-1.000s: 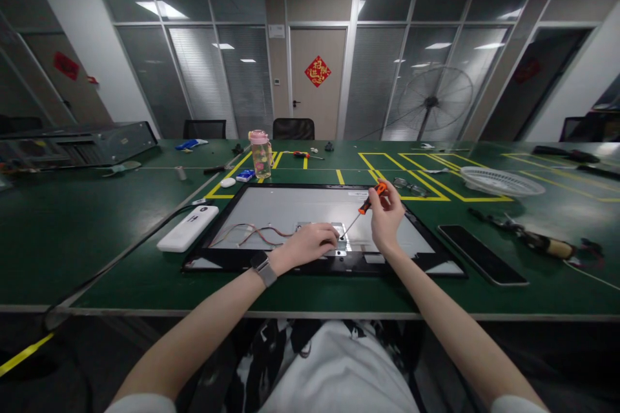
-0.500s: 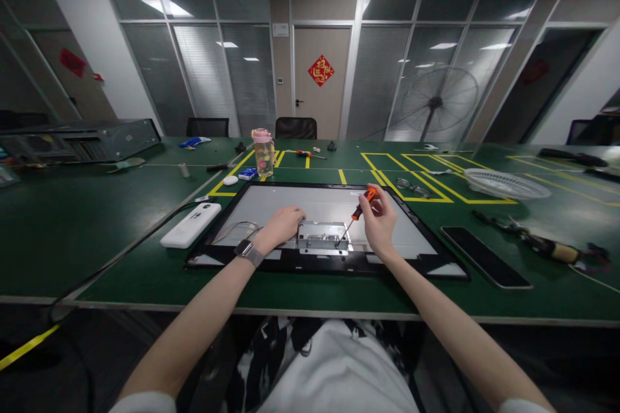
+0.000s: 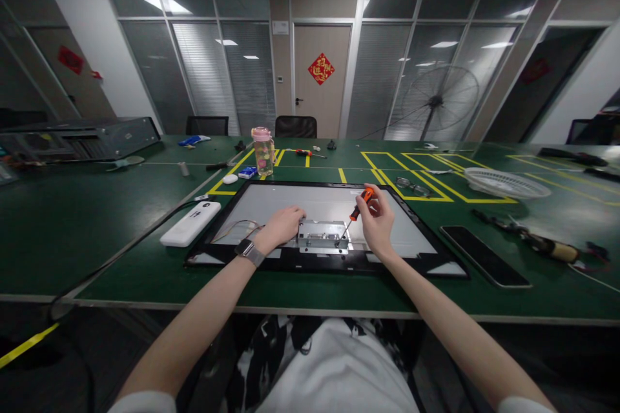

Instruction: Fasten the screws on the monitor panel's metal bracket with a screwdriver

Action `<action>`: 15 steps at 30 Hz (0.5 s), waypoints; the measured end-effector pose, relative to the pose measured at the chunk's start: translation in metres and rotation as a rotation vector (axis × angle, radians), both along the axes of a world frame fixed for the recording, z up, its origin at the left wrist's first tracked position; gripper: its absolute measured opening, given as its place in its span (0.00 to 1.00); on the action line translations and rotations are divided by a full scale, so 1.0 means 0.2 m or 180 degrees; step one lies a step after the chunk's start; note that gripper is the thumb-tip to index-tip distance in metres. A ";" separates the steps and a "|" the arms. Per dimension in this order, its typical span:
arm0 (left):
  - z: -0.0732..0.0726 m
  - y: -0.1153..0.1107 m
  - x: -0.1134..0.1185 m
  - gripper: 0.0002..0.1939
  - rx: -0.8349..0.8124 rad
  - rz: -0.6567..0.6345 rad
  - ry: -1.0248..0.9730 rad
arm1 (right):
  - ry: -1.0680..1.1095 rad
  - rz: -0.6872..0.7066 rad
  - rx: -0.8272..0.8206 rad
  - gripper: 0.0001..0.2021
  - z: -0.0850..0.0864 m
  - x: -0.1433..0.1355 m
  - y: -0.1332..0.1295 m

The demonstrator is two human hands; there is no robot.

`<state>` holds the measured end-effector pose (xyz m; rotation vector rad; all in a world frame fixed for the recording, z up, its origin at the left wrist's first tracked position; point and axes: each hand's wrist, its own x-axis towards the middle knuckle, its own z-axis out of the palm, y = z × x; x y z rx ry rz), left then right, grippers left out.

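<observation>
A flat display panel [image 3: 290, 197] with a black frame lies back side up in front of me, and a silver metal bracket [image 3: 317, 242] sits at its near middle. My left hand [image 3: 282, 226] is at the bracket's upper left corner, fingers together and closed on its edge; the fingertips are partly hidden. In my right hand [image 3: 380, 219], closed round its handle, is an orange and black screwdriver [image 3: 357, 206]. It is tilted, with the shaft slanting down left and the tip at the bracket's right part. Whether a screw is under the tip is too small to tell.
A white power bank [image 3: 191, 224] lies left of the panel, a black phone [image 3: 484, 257] right of it. Behind are a pink-lidded bottle [image 3: 262, 151], another screwdriver [image 3: 307, 153], glasses [image 3: 413, 187] and a white basket [image 3: 506, 182]. A metal computer case [image 3: 82, 139] stands far left.
The screwdriver's handle and my right hand have shifted slightly left, while the tip remains at the bracket's right part. My left hand has stayed in place.
</observation>
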<state>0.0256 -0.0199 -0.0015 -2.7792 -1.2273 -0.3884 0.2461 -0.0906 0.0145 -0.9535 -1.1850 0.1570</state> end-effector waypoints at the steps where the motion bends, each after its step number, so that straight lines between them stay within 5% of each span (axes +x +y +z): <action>1: 0.00 0.00 0.00 0.17 -0.0003 -0.0010 -0.0025 | -0.0080 0.0000 0.0026 0.14 0.00 0.00 -0.01; 8: -0.01 0.02 0.00 0.18 -0.0098 -0.0104 -0.0147 | -0.0763 0.0288 0.0154 0.14 0.05 -0.01 -0.06; 15: 0.02 0.11 -0.09 0.20 -0.0757 -0.0496 -0.0272 | -0.1350 0.1277 -0.0423 0.14 0.18 0.05 -0.08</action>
